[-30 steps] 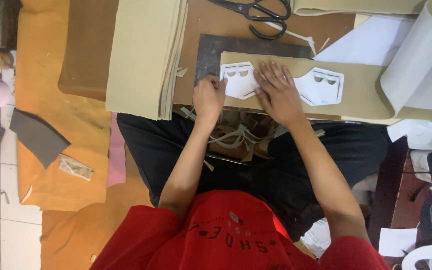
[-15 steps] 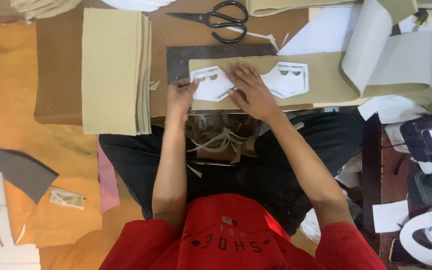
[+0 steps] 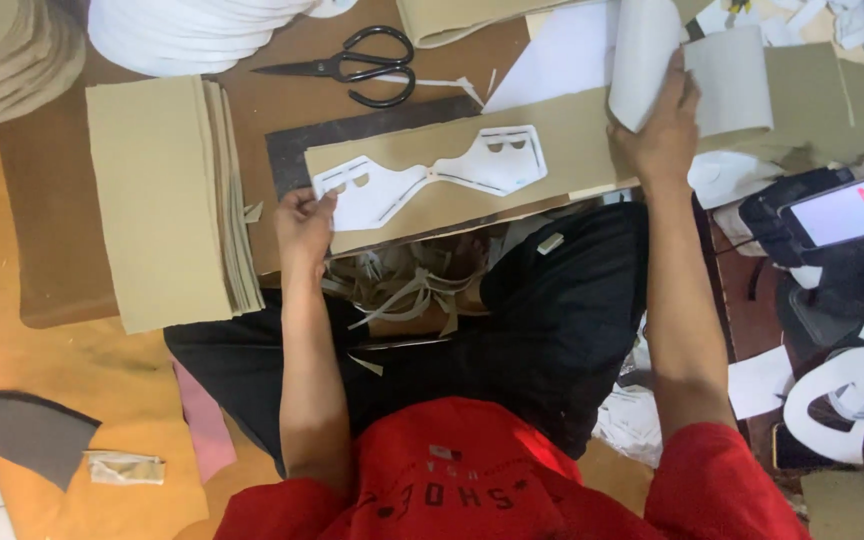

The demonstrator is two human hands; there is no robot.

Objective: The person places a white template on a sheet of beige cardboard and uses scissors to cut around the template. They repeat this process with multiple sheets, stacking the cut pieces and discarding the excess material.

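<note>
Crosswise before me, a white paper pattern point(image 3: 432, 178) is lying on a tan strip point(image 3: 572, 120); my left hand point(image 3: 304, 225) is pinching its near end, my right hand point(image 3: 664, 135) is pressing the strip's far end.

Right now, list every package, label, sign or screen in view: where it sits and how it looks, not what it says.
Lit phone screen: far right edge, beyond the right hand, a tilted rectangle, pale white with a small red mark, in a dark frame.
Red shirt's pale printed lettering: bottom centre, a short curved row.
No packages or signs show.
</note>
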